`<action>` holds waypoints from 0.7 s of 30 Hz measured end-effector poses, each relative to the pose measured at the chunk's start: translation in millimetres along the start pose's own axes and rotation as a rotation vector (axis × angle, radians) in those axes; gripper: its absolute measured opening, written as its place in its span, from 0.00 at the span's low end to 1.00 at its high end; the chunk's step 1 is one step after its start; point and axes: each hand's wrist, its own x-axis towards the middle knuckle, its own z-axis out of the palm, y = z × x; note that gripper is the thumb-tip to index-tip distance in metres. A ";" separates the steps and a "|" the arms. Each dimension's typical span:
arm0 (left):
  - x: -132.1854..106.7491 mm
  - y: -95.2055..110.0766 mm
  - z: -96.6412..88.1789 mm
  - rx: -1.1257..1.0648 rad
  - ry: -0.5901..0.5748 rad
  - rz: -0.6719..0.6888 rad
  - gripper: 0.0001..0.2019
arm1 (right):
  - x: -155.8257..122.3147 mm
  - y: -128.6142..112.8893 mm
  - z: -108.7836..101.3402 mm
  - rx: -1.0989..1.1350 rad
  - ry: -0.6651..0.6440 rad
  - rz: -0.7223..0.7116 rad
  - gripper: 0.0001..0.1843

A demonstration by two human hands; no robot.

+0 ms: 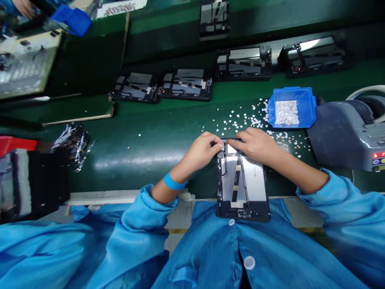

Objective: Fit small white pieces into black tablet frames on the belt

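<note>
An opened tablet (254, 188) with bare inner parts, black frame and silvery plates lies in front of me, its near end overhanging the table edge against my jacket. My left hand (203, 150), with a blue band at the wrist, is closed in a pinch at the tablet's far left corner. Something small and whitish shows at those fingertips, too small to name. Across the far edge of the tablet, my right hand (255, 144) grips it with thumb and fingers near a white patch. Small white pieces (255, 120) are scattered on the green table just beyond both hands.
A blue bin (306, 108) holds more white pieces, beside a grey machine (343, 132) with a lit red display. More opened tablets (186, 84) lie along the back. At left are a bundle of shiny strips (72, 144) and a red tray (18, 144). A co-worker's hand (25, 8) shows top left.
</note>
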 end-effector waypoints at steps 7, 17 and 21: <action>6.4 -0.5 5.0 0.141 0.010 0.060 0.06 | -4.1 -1.0 -1.7 -0.010 0.039 -0.030 0.20; -20.0 8.9 2.0 0.430 -0.033 0.320 0.07 | 1.2 1.5 -2.0 -0.033 0.005 -0.052 0.19; -18.7 9.4 -0.8 0.480 -0.081 0.335 0.09 | 0.3 2.0 -2.6 -0.030 0.007 -0.055 0.20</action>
